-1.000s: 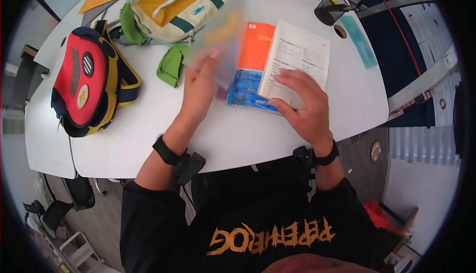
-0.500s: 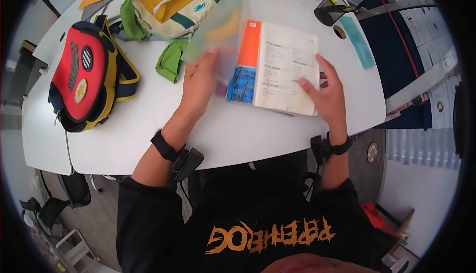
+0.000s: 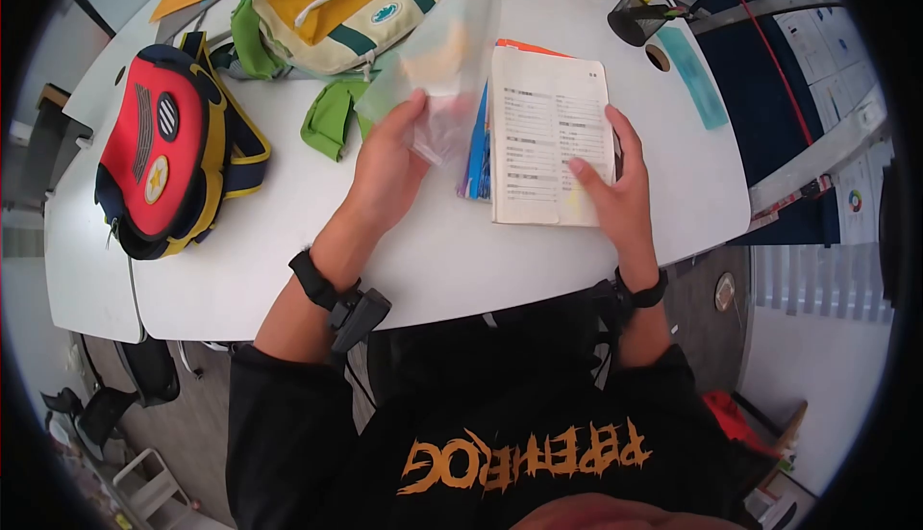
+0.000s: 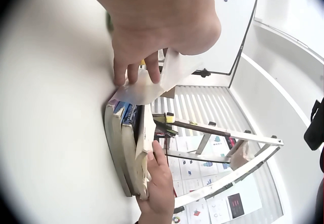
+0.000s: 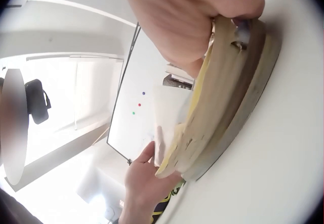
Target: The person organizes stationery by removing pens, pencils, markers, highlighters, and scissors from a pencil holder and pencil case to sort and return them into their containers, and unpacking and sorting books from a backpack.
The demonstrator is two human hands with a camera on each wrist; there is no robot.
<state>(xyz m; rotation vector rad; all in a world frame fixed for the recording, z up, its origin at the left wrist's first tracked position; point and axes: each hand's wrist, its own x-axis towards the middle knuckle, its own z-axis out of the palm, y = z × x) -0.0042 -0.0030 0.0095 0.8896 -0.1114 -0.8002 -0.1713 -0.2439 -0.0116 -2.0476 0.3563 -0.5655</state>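
In the head view my left hand (image 3: 389,164) pinches a frosted see-through plastic sheet (image 3: 457,35) between thumb and fingers, holding it raised beside the books. My right hand (image 3: 627,193) grips the right edge of a thick paperback book (image 3: 548,136), thumb on its printed page and fingers round the side. Beneath that lies a blue and orange book (image 3: 477,160), mostly covered. Seen edge-on in the left wrist view, the books form a stack (image 4: 119,143) on the table, and the sheet (image 4: 144,89) overlaps its top end. The right wrist view shows thick page edges (image 5: 217,97) under my right hand.
A red and navy backpack (image 3: 154,155) stands at the left of the white table (image 3: 260,280). Behind my left hand are a cream and yellow bag (image 3: 336,15) and a green cloth piece (image 3: 332,121). A black mesh pen cup (image 3: 635,15) and teal strip (image 3: 697,78) lie right.
My right hand moved from over the page to the book's right edge. The paperback has shifted and now covers most of the blue and orange book. The left hand keeps the sheet, tilted slightly right.
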